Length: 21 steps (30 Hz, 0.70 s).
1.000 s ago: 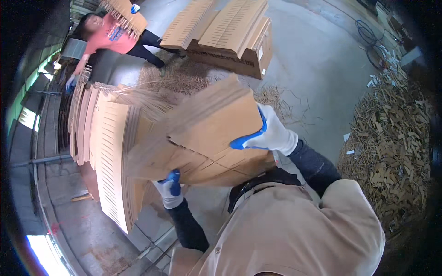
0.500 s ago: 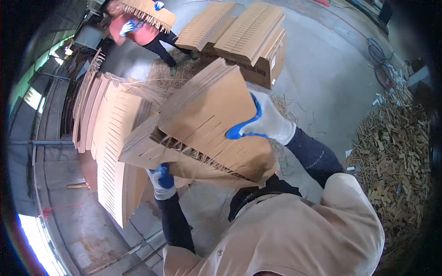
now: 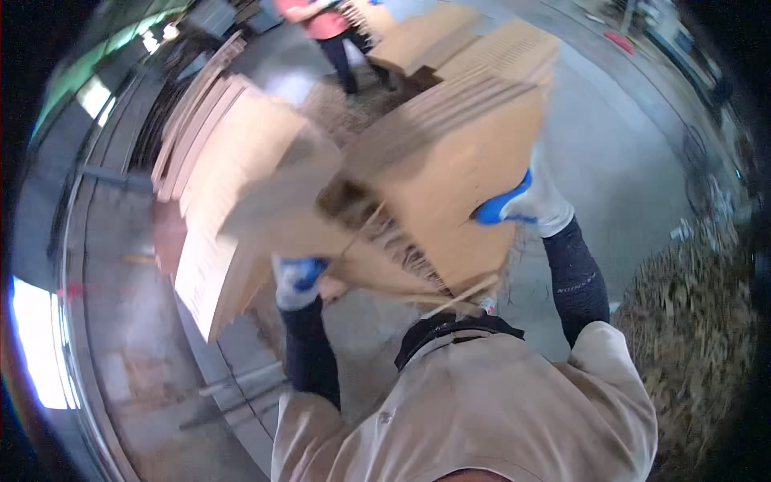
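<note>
One cardboard stack (image 3: 466, 173), split into two parts, is held before the waist (image 3: 459, 331). The left hand (image 3: 297, 283) pinches one part, the right hand (image 3: 534, 205) the other; pale lettering (image 3: 576, 283) marks one dark sleeve (image 3: 569, 253).

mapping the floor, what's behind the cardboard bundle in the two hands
Beyond the cardboard bundle, flat cardboard stacks show past its upper edge; what lies below them is mostly covered.

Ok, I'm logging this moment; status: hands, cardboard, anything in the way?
Left hand and right hand gripping stacked cardboard sheets. Sheets split open between them. Another cardboard stack beyond left half; contact unclear.
</note>
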Motion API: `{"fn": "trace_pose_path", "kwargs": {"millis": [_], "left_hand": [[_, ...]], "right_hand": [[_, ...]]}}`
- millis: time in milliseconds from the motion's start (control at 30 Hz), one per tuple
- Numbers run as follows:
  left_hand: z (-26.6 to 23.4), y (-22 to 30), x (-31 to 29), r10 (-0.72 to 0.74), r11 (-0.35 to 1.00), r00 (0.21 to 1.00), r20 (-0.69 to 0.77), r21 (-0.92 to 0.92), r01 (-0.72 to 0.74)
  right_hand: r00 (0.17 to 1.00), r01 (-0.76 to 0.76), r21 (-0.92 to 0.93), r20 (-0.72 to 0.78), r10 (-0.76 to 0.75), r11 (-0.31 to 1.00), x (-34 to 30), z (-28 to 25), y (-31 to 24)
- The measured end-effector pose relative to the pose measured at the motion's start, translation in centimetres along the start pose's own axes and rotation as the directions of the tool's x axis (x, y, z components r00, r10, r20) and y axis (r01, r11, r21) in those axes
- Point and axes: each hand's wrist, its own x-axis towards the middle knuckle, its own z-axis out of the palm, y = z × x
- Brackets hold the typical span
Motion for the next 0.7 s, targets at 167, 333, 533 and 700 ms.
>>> {"fn": "trace_pose_path", "kwargs": {"millis": [167,333,533,700], "left_hand": [[3.4,-0.2,2.9,0.022,0.943,0.991,-0.134,0.332,0.024],[6.9,1.3,1.0,0.170,0.935,0.945,-0.278,0.349,-0.066],[5.7,3.5,-0.5,0.235,0.925,0.961,-0.147,0.338,-0.175],[5.7,3.7,-0.8,0.155,0.955,0.969,-0.191,0.279,-0.098]], "right_hand": [[0.982,-0.006,-0.132,-0.186,-0.019,0.991,-0.1,-0.8,3.9],[0.930,0.098,-0.301,-0.313,-0.195,0.949,-0.4,1.9,1.9],[0.970,0.086,-0.402,-0.177,-0.169,0.912,-1.2,-0.9,1.7],[0.973,0.114,-0.206,-0.176,-0.152,0.972,-0.3,-0.5,1.3]]}}
